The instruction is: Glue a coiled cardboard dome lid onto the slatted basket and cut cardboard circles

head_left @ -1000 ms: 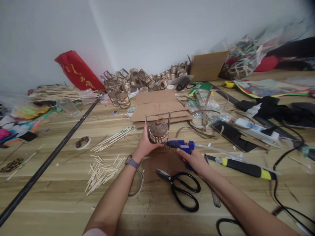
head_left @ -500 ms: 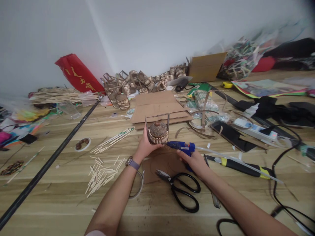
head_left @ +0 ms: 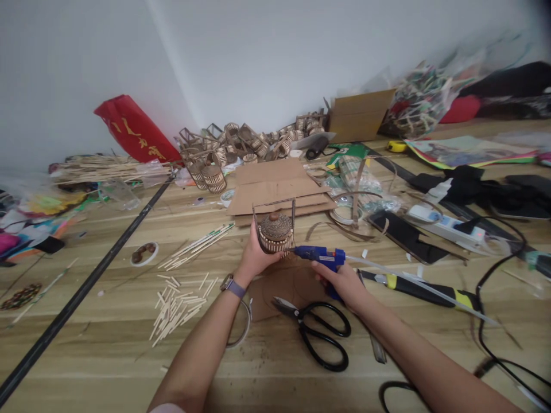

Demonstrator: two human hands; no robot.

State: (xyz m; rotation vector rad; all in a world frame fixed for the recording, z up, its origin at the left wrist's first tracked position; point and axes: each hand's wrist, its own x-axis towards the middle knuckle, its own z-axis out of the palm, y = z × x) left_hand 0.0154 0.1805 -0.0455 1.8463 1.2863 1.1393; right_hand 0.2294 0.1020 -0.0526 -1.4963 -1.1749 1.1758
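My left hand (head_left: pixel 253 258) is wrapped round a small round basket (head_left: pixel 275 232) made of brown cardboard and little sticks, with a thin square handle above it. My right hand (head_left: pixel 342 282) grips a blue glue gun (head_left: pixel 321 255) whose nozzle touches the basket's right side; a clear glue stick sticks out behind the gun to the right. Both hands work over a brown cardboard piece (head_left: pixel 284 284) on the wooden floor (head_left: pixel 107 355).
Black scissors (head_left: pixel 321 330) lie just below my hands. Short sticks (head_left: pixel 176 301) are scattered at the left, and a yellow-and-black tool (head_left: pixel 426 289) and black cables (head_left: pixel 495 321) lie at the right. Flat cardboard sheets (head_left: pixel 275 186) and several finished baskets (head_left: pixel 215 160) sit behind.
The view shifted slightly. My right hand and the glue gun edged a little to the right; the nozzle stays at the basket, which my left hand keeps holding.
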